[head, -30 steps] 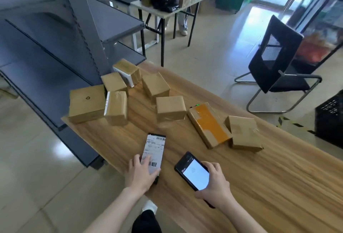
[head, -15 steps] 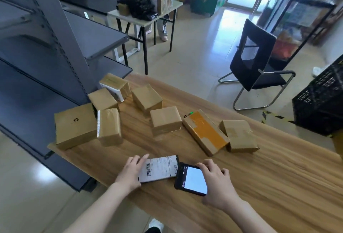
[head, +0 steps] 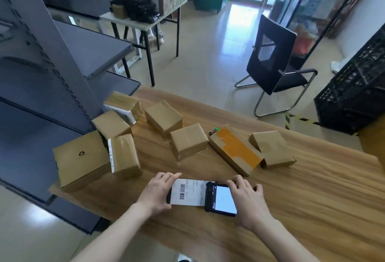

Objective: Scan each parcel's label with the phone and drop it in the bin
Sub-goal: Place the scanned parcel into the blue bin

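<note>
Since a second ago the flat labelled parcel has been swung from pointing away from the person to lying crosswise on the wooden table. The phone has closed in until its end meets, or just overlaps, the right end of the white label.

The left hand grips the parcel's left end, fingers over the far edge and thumb at the near edge. The right hand pinches the phone by its long sides, with the lit screen facing up.

From where I stand, the scan looks not yet taken. The barcode sits at the left of the label, close to the left fingers and away from the phone's end. To do this well, I'd say the phone wants lifting off the label and holding above the barcode so the lens sees all the bars. The left fingers should stay clear of them, and the parcel should be pressed flat so it can't slide.

Behind lie the loose cardboard boxes, several with no label showing from here. The black crate, off the table's right end, is probably the bin, and the parcel would have to be carried across to it.
</note>
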